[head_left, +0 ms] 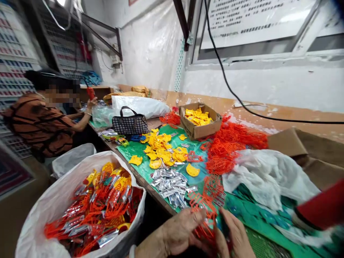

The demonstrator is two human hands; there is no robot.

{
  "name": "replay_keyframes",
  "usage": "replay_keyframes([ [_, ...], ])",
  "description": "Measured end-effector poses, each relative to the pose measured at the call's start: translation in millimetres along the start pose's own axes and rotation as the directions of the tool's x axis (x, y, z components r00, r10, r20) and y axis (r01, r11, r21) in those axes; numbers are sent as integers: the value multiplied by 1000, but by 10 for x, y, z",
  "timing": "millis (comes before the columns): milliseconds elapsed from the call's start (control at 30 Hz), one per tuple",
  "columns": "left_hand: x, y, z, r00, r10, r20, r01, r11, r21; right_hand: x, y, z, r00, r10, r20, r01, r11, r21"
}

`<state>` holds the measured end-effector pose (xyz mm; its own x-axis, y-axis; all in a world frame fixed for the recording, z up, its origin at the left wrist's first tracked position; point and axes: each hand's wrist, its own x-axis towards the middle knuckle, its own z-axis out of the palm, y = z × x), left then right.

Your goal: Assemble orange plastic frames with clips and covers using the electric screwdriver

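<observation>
At the bottom edge, my left hand (177, 233) and my right hand (236, 233) meet over the front of the bench. Both hold an orange plastic lattice piece (204, 225) between their fingers. Just beyond them lies a heap of silver plastic parts (169, 184) on a green mat (139, 163). Yellow curved pieces (161, 148) are scattered further back, and a big tangle of orange lattice pieces (228, 147) lies to the right of them.
A large white sack (53, 204) of orange, silver and yellow parts stands at my left. A cardboard box (200, 130) of yellow pieces sits near the wall. White plastic sheeting (268, 175) is bunched on the right. Another person (40, 122) sits at the far left beside a checked handbag (129, 123).
</observation>
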<state>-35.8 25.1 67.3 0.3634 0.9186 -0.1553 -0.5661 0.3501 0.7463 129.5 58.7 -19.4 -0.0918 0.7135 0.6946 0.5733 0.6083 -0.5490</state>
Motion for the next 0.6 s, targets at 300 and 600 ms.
replay_keyframes([
  [300, 84, -79, -32, 966, 26, -257, -41, 998, -55, 103, -262, -259, 991, 134, 23, -136, 978, 159],
  [600, 71, -129, 109, 983, 37, -181, -54, 994, -93, 320, -591, -284, 998, -39, 40, 32, 986, 165],
])
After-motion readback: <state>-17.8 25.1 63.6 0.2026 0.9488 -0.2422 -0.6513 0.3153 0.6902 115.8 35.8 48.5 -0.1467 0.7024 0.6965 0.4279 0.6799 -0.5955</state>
